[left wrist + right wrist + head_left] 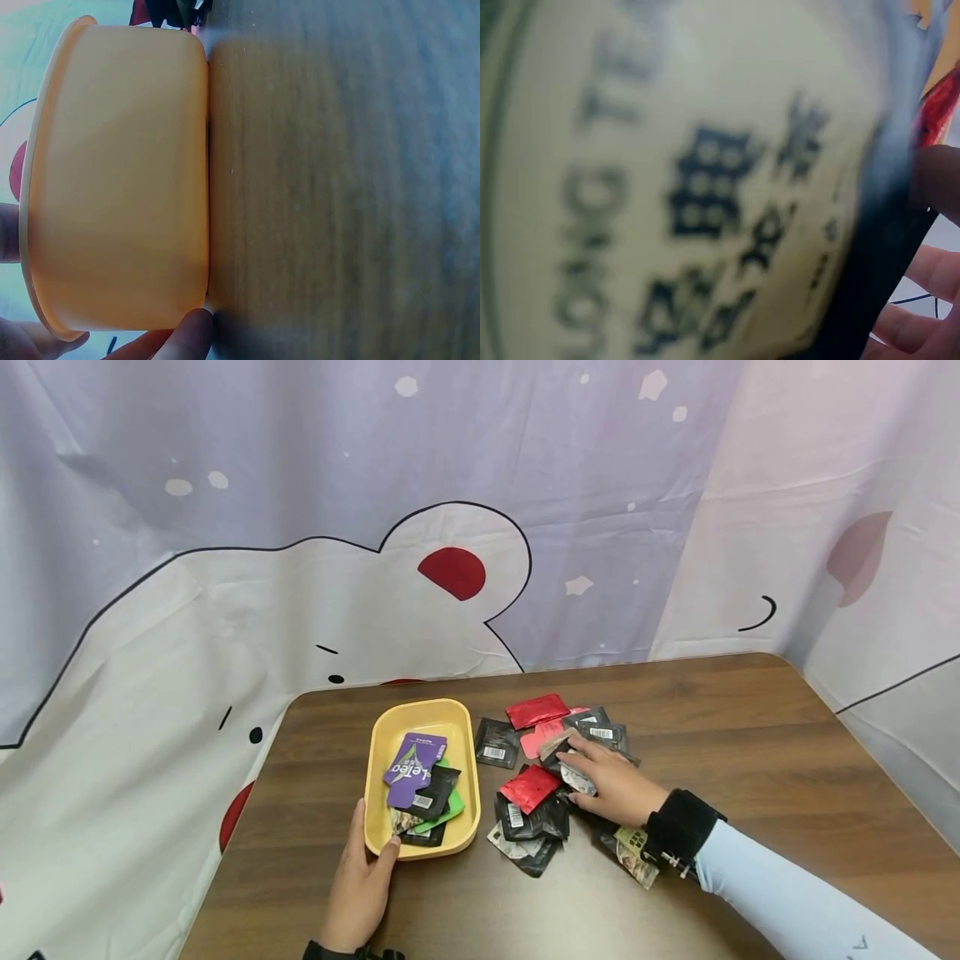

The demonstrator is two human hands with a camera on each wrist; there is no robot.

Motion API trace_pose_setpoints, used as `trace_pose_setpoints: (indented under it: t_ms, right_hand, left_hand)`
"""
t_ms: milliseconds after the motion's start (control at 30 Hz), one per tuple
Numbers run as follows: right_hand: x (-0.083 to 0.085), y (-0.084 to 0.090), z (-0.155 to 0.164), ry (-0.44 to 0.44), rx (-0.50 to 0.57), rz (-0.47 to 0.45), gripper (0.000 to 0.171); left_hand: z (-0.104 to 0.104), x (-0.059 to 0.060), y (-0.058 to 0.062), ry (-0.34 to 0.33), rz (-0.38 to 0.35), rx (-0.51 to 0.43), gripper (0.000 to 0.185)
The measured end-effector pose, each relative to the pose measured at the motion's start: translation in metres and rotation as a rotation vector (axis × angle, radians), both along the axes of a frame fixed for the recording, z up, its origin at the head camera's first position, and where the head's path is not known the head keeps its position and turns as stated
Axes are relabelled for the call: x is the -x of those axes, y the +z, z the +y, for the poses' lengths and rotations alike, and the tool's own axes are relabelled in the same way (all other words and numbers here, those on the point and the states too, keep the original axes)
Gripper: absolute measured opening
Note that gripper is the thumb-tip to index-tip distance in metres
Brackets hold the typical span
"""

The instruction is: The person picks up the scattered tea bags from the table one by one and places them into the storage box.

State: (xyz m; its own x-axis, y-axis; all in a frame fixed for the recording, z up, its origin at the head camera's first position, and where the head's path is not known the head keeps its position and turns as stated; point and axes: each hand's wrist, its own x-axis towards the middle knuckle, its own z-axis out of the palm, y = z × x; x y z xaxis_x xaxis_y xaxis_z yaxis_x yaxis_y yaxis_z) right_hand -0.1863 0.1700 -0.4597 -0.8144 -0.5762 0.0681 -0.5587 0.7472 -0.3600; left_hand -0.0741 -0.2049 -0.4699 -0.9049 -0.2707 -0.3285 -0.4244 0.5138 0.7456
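A yellow plastic tray [381, 735] stands on the table, with a purple LeTea sachet [416, 764] lying over black and green sachets. My left hand [358, 881] grips its near left corner, thumb at the rim and fingers along the outer wall [120, 180]. To the right, my right hand [618, 787] is in a loose pile of tea sachets, its thumb and fingers about a pale patterned sachet [579, 778]; its fingertips are partly hidden. Beneath its wrist lies an oolong tea sachet [636, 857], whose blurred printed label [705, 195] fills much of the right wrist view.
Red sachets [537, 711] lie at the back of the pile and a red one [530, 788] at its front. A black sachet [497, 742] is just right of the tray. A patterned curtain [337, 618] hangs behind the wooden table [750, 760].
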Motion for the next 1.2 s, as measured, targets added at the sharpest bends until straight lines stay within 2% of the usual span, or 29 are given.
trace_pose_setpoints:
  t_ms: [333, 533, 733, 867, 1200]
  right_hand:
    - [0.001, -0.002, -0.001, -0.004, 0.015, 0.057, 0.048]
    - [0.005, 0.005, -0.001, -0.017, 0.09, 0.102, 0.041]
    - [0.01, 0.017, 0.0, -0.081, 0.186, 0.151, 0.039]
    - [0.01, 0.026, -0.002, -0.102, 0.2, 0.153, 0.039]
    - [0.01, 0.034, -0.024, -0.074, 0.224, 0.155, 0.038]
  left_hand:
    - [0.001, -0.001, 0.0, 0.002, 0.013, -0.003, 0.084]
    - [0.001, -0.002, 0.0, 0.005, 0.011, -0.011, 0.084]
    - [0.0, -0.002, -0.001, 0.003, 0.019, -0.014, 0.084]
    - [0.0, -0.002, -0.002, 0.001, 0.026, -0.011, 0.084]
    - [0.001, -0.001, -0.001, -0.001, 0.023, -0.002, 0.085]
